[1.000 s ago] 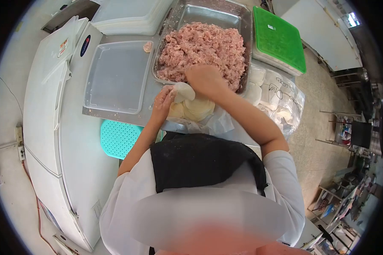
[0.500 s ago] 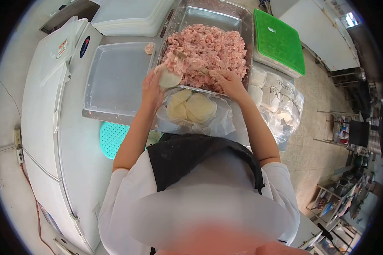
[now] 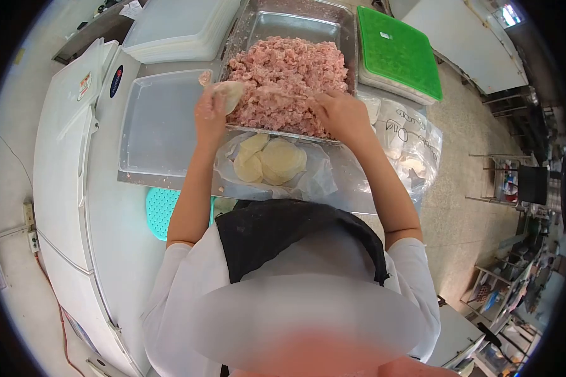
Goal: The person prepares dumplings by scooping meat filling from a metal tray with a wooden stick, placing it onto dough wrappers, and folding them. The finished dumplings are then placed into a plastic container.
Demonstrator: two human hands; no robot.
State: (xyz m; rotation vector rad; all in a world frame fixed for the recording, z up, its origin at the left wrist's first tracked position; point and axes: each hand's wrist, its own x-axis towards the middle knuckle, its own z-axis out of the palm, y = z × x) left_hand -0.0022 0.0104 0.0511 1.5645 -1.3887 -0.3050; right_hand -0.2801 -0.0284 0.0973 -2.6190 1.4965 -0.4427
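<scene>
My left hand (image 3: 210,114) is closed on a pale round dumpling wrapper (image 3: 233,95), held up at the left edge of a metal tray. Pinkish ground meat (image 3: 289,78) is heaped in that metal tray (image 3: 299,26). Over the meat's near right side, my right hand (image 3: 343,114) grips a thin spatula (image 3: 285,95) whose blade points left and lies partly in the meat. A small filled dumpling (image 3: 204,78) sits on the translucent tray (image 3: 160,119) just beyond my left hand. More round wrappers (image 3: 273,159) lie overlapping on clear plastic in front of me.
A green-lidded container (image 3: 399,50) stands right of the meat tray. Plastic bags of wrappers (image 3: 402,135) with handwriting lie below it. Stacked translucent trays (image 3: 176,28) are at the back left, a white freezer (image 3: 75,125) at the left, and a turquoise perforated stool (image 3: 161,210) under the table edge.
The view has shifted slightly. My left hand has drawn the wrapper left and up, away from the meat. The spatula, earlier at the wrapper with meat, is now down over the heap.
</scene>
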